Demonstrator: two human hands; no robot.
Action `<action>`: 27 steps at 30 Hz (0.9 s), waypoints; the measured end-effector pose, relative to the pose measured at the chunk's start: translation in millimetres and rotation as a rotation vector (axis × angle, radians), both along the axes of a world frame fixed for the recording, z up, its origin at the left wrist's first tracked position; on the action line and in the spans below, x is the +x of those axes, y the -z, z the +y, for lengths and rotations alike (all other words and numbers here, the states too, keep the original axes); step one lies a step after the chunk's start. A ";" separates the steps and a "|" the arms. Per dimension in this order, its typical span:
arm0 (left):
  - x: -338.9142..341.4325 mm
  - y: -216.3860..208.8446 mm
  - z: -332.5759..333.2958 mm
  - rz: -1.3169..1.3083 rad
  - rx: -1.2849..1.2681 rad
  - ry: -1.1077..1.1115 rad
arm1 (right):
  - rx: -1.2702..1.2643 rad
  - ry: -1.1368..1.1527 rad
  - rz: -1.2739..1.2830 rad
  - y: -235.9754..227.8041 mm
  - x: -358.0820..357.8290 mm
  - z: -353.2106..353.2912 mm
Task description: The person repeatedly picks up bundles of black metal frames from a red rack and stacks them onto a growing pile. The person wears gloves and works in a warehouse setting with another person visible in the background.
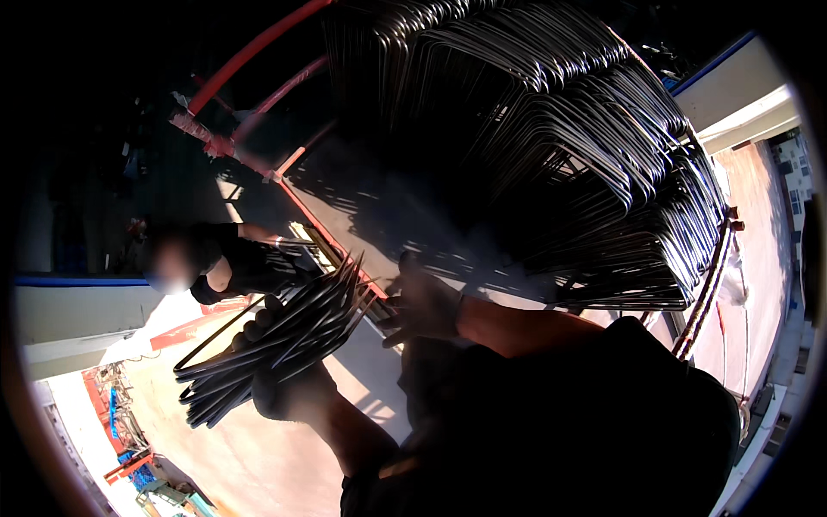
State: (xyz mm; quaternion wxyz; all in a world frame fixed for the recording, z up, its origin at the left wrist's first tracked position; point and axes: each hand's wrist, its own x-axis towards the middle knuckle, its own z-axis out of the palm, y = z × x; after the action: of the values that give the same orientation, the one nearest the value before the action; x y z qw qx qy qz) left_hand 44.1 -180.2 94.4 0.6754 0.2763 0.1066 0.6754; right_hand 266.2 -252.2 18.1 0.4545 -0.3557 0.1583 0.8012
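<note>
Bent rods (301,338) in left hand (289,389)

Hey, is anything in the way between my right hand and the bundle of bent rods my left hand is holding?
Nothing visible blocks your right hand from the bundle of bent rods in your left hand. A red rail shows in the gap, apparently behind both, though depth is hard to judge.

the single view looks steeply down from the wearer's head, near above the left hand (286,389) and right hand (427,300), facing a pile of bent rods (594,121), its round rim dark.
</note>
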 end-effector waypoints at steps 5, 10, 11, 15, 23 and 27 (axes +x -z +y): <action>44.8 -7.4 -98.5 0.424 -0.001 0.091 | -0.119 0.249 0.038 14.7 13.1 -65.3; 117.0 -13.0 -205.1 0.200 -0.111 0.500 | 0.067 0.562 0.382 32.6 54.8 -189.7; 133.2 -17.5 -223.7 0.284 -0.052 0.614 | 0.037 0.618 0.368 44.2 63.4 -219.8; 158.5 15.8 -291.6 0.164 -0.187 0.838 | -0.031 0.707 0.226 27.0 102.9 -319.8; 234.6 37.0 -397.0 0.096 -0.392 1.247 | -0.194 0.957 0.090 103.3 141.6 -484.7; 276.0 44.6 -437.8 0.107 -0.555 1.384 | -0.095 1.059 0.195 105.8 166.0 -549.2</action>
State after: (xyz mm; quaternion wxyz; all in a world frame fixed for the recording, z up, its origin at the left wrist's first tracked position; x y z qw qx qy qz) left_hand 320.1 -618.0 49.9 0.9849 0.1323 0.1075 0.0297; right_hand 432.1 -801.4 -87.7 0.7627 -0.1713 0.3936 0.4837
